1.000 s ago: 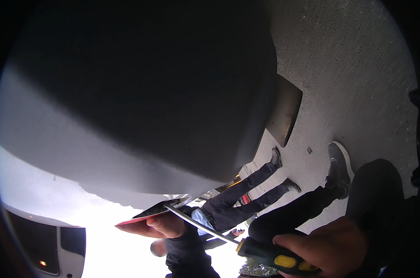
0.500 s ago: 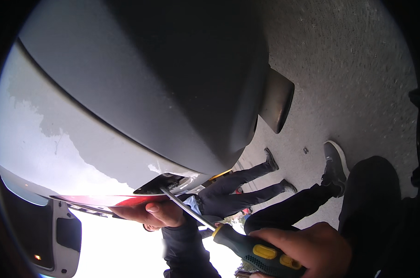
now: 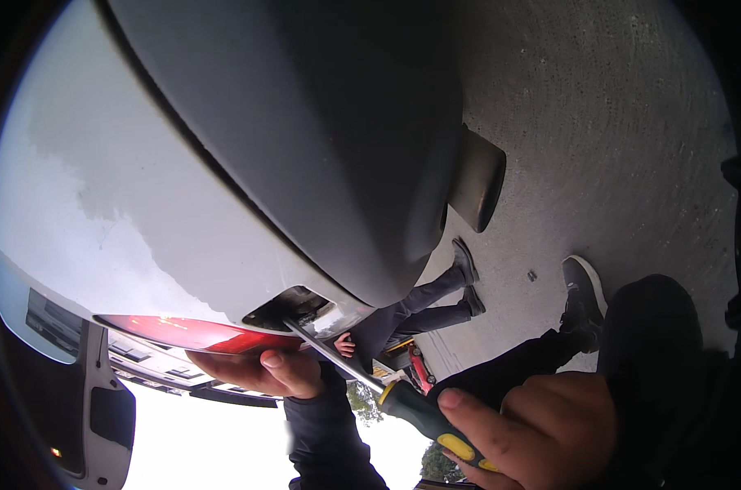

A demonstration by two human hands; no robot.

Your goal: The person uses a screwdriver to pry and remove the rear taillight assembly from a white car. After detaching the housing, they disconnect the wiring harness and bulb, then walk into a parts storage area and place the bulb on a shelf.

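As more red tail light (image 3: 199, 333) swings into view, the right hand (image 3: 550, 420) stays closed round the screwdriver (image 3: 415, 410), its shaft still at the dark opening (image 3: 299, 304), access looking clearer, left hand (image 3: 276, 376) along the light's edge, grip unclear.

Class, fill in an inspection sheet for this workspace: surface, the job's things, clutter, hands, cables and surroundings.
Surface: pale bodywork with a dark bumper, above grey pavement.
Job's things: screwdriver, its shaft reaching into an opening beside the red tail light; the tip is hidden.
Clutter: one small dark object on the pavement, too small to identify.
Hands: left hand at the tail light's edge, apparently touching; right hand gripping the screwdriver's handle.
Cables: nothing seen.
Surroundings: exhaust pipe, another person, red vehicle, trees.
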